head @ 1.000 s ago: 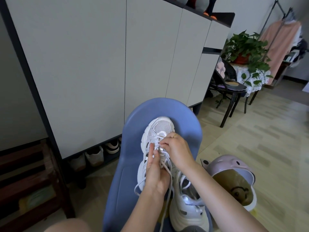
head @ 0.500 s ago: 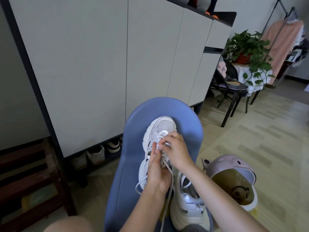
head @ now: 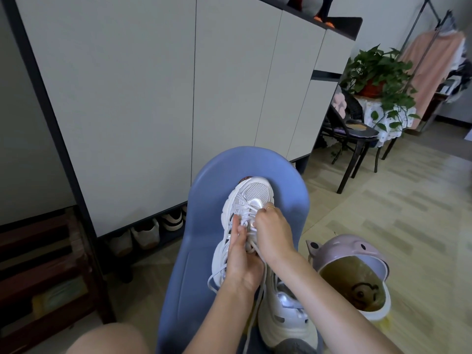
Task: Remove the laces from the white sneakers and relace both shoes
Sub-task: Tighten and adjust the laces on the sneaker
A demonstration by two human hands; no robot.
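Blue chair (head: 288, 175) is carrying the sneaker (head: 251, 198); both hands' fingers (head: 236, 226) are pinching its lace (head: 260, 267) at twelve o'clock, best drawing slack evenly.

White mesh-toed sneaker (head: 251, 200), partly laced, lies toe-away mid blue seat (head: 204, 264); its unlaced twin (head: 283, 318) sits at the near edge.

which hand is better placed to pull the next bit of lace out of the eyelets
Probably the right hand: its fingertips pinch the lace at the eyelet rows of the far sneaker. The left hand lies along that shoe's side, thumb on the tongue, steadying it, so it is better left bracing.
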